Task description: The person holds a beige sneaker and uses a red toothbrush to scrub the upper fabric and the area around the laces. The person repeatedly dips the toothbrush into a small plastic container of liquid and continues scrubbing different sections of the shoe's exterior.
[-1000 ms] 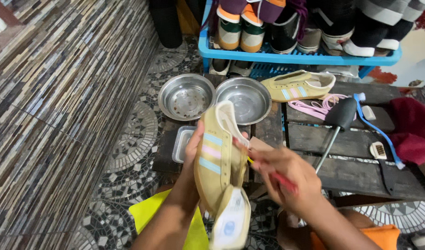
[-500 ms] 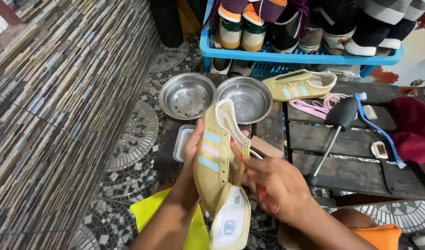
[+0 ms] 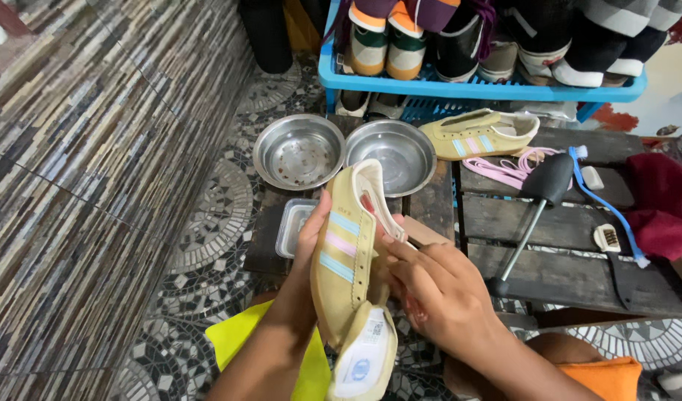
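Head view: left hand (image 3: 305, 249) gripped the tan sneaker (image 3: 346, 256) by its striped side, held above the worktop (image 3: 571, 230) edge. Right hand (image 3: 439, 293) closed its grip around a red-handled tool, tip inside the collar. Judgement: keep the shoe braced, strokes short.

A dark plank desk (image 3: 571, 278) spans the middle and right of the frame. On it lie two steel bowls (image 3: 299, 151) side by side at upper centre, a clear tub (image 3: 290, 226) below the left one, a yellow shoe (image 3: 478, 134) to the right, pink laces (image 3: 508, 168) just below it, a black shoe tree (image 3: 538, 200), a blue brush (image 3: 605, 204), a small brush (image 3: 607, 239) and a red cloth (image 3: 666, 200) at far right. The mosaic floor (image 3: 207, 223) lies left.
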